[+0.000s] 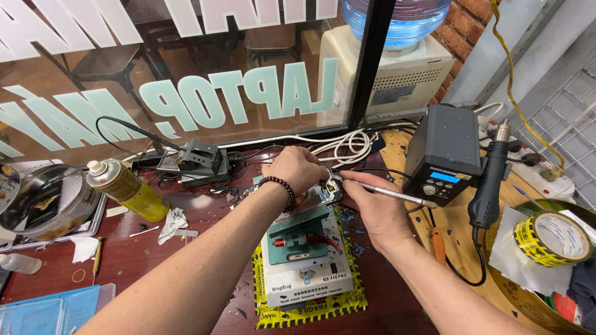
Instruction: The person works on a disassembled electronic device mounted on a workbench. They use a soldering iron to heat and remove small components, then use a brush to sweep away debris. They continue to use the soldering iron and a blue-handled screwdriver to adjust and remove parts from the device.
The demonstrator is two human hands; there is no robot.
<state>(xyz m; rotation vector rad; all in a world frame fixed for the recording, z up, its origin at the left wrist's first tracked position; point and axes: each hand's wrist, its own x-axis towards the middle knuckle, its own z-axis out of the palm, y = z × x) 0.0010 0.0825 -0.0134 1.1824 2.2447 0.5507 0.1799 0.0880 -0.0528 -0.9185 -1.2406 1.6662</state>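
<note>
While both forearms reach forward over the dark red surface, the left hand curls knuckles-up, pressing a small device onto the white and green heating station beneath it. Just right of it, the right hand pinches a slim metal tool like a pen, its tip at the device. Behind the hands stands a glass window.

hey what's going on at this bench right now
A person is working on a small device clamped at the far end of a white and green fixture. The left hand presses down on the device, while the right hand holds a thin metal tool like a pen, tip at the device's edge. A dark station with a lit screen, a yellow spray can and a tape roll sit around them.
</note>
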